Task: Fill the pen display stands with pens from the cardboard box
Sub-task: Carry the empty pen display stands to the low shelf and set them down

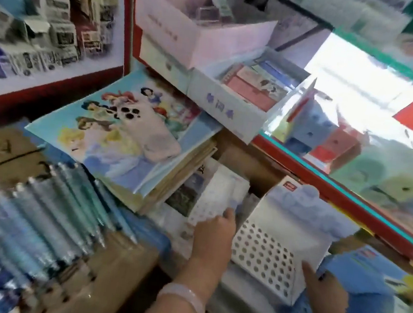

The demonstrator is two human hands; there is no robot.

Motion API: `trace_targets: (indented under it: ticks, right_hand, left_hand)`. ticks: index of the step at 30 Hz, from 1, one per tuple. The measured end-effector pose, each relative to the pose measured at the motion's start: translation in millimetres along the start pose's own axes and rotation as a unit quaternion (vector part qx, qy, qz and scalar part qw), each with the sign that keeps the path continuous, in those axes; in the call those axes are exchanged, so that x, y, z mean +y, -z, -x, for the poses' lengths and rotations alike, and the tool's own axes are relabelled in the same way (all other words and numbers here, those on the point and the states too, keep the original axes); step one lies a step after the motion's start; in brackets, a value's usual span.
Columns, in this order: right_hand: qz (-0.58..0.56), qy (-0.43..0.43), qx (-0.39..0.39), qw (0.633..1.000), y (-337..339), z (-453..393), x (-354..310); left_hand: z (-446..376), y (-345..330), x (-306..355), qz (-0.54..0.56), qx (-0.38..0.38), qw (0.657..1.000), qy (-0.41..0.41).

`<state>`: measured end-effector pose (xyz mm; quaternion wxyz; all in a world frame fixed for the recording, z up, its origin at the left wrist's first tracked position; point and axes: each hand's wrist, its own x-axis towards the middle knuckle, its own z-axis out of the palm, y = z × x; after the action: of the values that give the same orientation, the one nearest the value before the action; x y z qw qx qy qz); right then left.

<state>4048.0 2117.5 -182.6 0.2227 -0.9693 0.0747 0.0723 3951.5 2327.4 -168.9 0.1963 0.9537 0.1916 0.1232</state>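
Leftmost, well left of the white pen display stand (266, 258), blue-green pens (50, 217) lie packed in rows in the cardboard box (114, 268). Just left of the stand, the left hand (214, 235) pinches a second perforated white stand (211, 202). The main stand has a holed top and a pale blue printed back panel. Its lower right corner is gripped by the right hand (323, 291). Behind it sit stacked picture books (117, 132), paper boxes and a red-edged glass counter (335, 194); everything is blurred.
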Motion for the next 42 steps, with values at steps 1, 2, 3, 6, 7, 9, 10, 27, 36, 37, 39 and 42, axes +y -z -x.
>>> trace_targets:
  ticks: [1,2,3,6,7,9,10,27,36,37,39,42]
  right_hand:
    - [-0.034,0.020,0.004,0.999,-5,-4,1]
    - [-0.066,0.034,0.000,0.997,-8,-5,1]
    - [-0.091,0.038,-0.011,0.995,-10,-4,1]
    - [-0.066,0.084,-0.094,0.990,-9,-4,15]
    - [-0.063,0.108,-0.124,0.984,-6,-4,23]
    - [-0.051,0.167,-0.187,0.967,5,-8,39]
    - [-0.013,0.204,-0.209,0.956,8,-13,50]
    - [0.216,0.411,-0.089,0.881,-19,-31,129]
    - [0.247,0.329,-0.154,0.898,0,-18,112]
    - [0.249,0.344,-0.147,0.893,6,-18,107]
    - [0.169,0.347,-0.169,0.907,18,-7,102]
    - [0.026,0.393,-0.152,0.906,30,25,91]
  left_hand:
    - [-6,-1,4,0.002,-0.017,1.000,0.026]
    - [-10,-7,7,0.022,-0.022,0.999,0.036]
    - [-13,-9,10,0.064,-0.016,0.996,0.056]
    - [-5,-3,18,0.103,0.029,0.992,0.072]
    - [-1,0,21,0.083,0.069,0.993,0.043]
    - [8,-10,29,0.018,0.090,0.994,-0.055]
    - [12,-16,39,-0.008,0.063,0.993,-0.102]
    - [44,-81,97,-0.156,-0.386,0.909,0.004]
    - [45,-71,94,-0.065,-0.319,0.946,-0.001]
    - [47,-65,93,-0.057,-0.296,0.954,-0.002]
    - [55,-48,88,-0.039,-0.248,0.968,0.003]
    - [72,-8,72,0.017,-0.192,0.981,0.032]
